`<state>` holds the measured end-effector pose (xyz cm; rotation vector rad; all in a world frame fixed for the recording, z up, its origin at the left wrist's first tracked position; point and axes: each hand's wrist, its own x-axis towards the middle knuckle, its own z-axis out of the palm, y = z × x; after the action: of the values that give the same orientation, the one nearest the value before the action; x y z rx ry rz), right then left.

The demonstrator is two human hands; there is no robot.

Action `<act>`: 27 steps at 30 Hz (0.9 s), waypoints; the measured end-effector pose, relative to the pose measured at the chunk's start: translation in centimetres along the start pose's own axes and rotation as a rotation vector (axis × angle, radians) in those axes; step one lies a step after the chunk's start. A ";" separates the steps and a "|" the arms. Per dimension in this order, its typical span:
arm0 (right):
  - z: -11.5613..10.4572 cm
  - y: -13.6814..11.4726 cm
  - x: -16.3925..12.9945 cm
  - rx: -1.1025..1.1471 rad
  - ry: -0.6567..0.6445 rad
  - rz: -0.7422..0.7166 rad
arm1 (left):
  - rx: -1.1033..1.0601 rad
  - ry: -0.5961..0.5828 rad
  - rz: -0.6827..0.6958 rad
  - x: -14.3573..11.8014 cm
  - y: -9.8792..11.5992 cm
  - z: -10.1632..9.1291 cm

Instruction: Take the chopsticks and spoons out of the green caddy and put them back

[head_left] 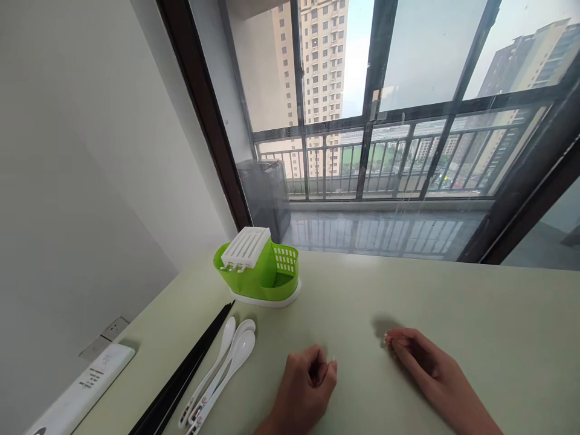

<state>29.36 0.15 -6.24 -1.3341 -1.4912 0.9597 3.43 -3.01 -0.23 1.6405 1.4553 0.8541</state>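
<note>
My left hand [306, 389] is low over the table, its fingers curled into a loose fist, and no object shows in it. To the right, my right hand [423, 365] has thumb and fingertips pressed together above its own shadow; nothing can be made out between them. Left of my left hand lie three white spoons [235, 356], bowls pointing away, with small patterns on their handle ends. Alongside them runs a bundle of black chopsticks [190, 368]. Beyond the spoons stands a green utensil holder [258, 278] with a white slotted top, white hooks and a white base.
A long white power strip [90, 386] lies along the left edge of the pale green table [362, 296]. A wall socket [115, 328] is behind it. Glass panes rise past the far edge, with a grey covered box [265, 193] and a balcony railing outside.
</note>
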 end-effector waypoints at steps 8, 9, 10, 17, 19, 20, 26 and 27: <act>-0.1 -0.7 0.0 0.008 -0.003 0.023 | 0.010 0.001 0.005 0.0 0.0 0.0; -0.1 -0.6 0.0 0.005 -0.007 0.023 | 0.009 0.001 0.004 0.0 0.0 0.0; -0.1 -0.5 0.0 0.000 -0.010 0.022 | 0.009 0.000 0.004 -0.1 0.0 0.0; -0.1 -0.6 0.0 -0.007 0.001 -0.005 | 0.007 0.002 0.003 0.0 -0.2 0.0; -0.1 -0.7 0.0 -0.006 0.000 -0.003 | 0.005 0.001 0.006 0.0 -0.2 0.0; -0.1 -0.7 -0.1 -0.004 0.002 -0.005 | 0.005 0.001 0.008 0.0 -0.2 0.0; 0.0 -0.6 -0.1 0.002 0.002 -0.015 | 0.000 0.000 0.016 0.0 -0.3 0.1; 0.0 -0.6 -0.1 -0.002 0.002 -0.014 | 0.000 -0.001 0.015 0.0 -0.3 0.1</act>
<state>29.14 0.01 -5.70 -1.3245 -1.4985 0.9472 3.36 -3.04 -0.52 1.6533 1.4443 0.8611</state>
